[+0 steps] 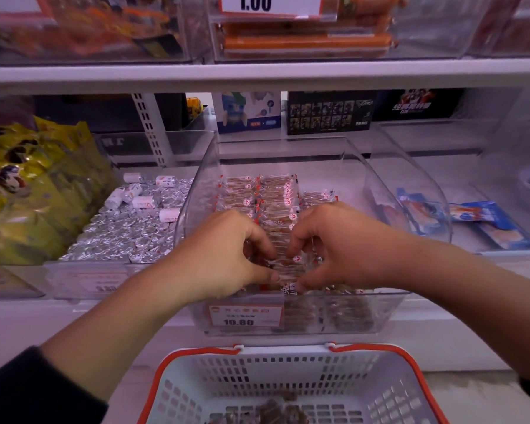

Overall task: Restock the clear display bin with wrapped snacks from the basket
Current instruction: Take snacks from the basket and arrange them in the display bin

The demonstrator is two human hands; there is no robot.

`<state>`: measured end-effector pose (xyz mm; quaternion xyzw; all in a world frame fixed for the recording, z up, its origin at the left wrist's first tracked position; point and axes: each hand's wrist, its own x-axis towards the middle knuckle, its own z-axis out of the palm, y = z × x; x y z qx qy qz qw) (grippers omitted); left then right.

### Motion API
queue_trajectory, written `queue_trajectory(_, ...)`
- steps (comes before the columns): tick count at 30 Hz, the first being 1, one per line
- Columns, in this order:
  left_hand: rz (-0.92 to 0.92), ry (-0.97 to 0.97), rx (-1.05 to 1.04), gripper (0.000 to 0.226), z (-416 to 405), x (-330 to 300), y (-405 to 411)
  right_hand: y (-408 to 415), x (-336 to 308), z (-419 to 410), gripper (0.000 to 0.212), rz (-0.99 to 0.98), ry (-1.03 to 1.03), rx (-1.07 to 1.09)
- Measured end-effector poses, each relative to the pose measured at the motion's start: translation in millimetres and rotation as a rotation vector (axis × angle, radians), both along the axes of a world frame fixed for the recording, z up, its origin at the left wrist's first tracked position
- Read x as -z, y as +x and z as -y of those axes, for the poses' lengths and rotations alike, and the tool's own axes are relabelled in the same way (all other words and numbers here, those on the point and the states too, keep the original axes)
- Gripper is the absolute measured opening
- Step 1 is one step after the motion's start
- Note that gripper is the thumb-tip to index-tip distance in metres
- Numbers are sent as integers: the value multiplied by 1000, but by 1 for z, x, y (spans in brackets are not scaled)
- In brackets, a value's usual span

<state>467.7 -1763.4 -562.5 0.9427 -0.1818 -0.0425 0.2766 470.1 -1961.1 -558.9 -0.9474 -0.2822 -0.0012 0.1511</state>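
A clear display bin point(423, 209) sits mid-shelf, holding rows of small clear-wrapped brown snacks point(266, 197) with red and white marks. Both hands are inside its front part. My left hand point(224, 255) and my right hand point(340, 246) have curled fingers and pinch the same bunch of wrapped snacks point(286, 264) between them, just above the bin's front wall. Below, a white basket point(288, 371) with orange rim and handles holds a few brown wrapped snacks point(276, 411) at its bottom.
Left of the bin lies a tray of silver foil pieces point(126, 234) and yellow bags point(34, 185). Blue packets point(484, 218) lie to the right. A price tag reading 10.80 point(245, 315) is on the bin front. An upper shelf point(257, 73) with orange sausages hangs overhead.
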Motion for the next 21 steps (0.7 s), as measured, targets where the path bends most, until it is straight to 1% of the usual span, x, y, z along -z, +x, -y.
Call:
queue_trajectory(4, -10, 33, 55, 29, -2, 0, 3, 4, 2, 2, 49, -17, -6, 3)
queue_trajectory(6, 11, 60, 90, 28, -3, 0, 3, 3, 1, 2, 50, -17, -45, -14)
queue_trajectory(8, 46, 89, 128, 27, -4, 1, 2, -1, -4, 2, 47, -2, -84, -33)
queue_trajectory(10, 118, 98, 137, 23, -4, 0, -3, -9, -10, 4, 40, 11, -92, -34)
queue_trajectory(11, 174, 73, 118, 20, -4, 1, -6, -13, -14, 6, 33, 39, -84, -27)
queue_trajectory(13, 302, -101, 31, 6, 0, 0, -18, -26, -23, 9, 17, 178, 5, -24)
queue_trajectory(14, 382, -226, -4, 8, 0, -1, -26, -35, -26, 12, 11, 278, 77, -40)
queue_trajectory(15, 486, -333, -19, 16, -2, -1, -35, -47, -27, 14, 10, 364, 146, -67)
queue_trajectory(16, 594, -388, 2, 24, -6, 1, -45, -61, -27, 15, 11, 396, 192, -104)
queue_trajectory(17, 682, -383, 63, 29, -11, 7, -55, -75, -21, 15, 12, 359, 199, -153)
queue_trajectory(18, 733, -322, 149, 30, -16, 18, -65, -89, -10, 14, 14, 255, 155, -199)
queue_trajectory(19, 743, -214, 236, 28, -19, 32, -74, -101, 8, 10, 18, 123, 53, -242)
queue_trajectory(20, 687, -68, 316, 25, -22, 51, -82, -112, 30, 4, 22, -30, -99, -279)
queue_trajectory(21, 537, 104, 374, 22, -23, 72, -90, -123, 56, -3, 25, -179, -262, -322)
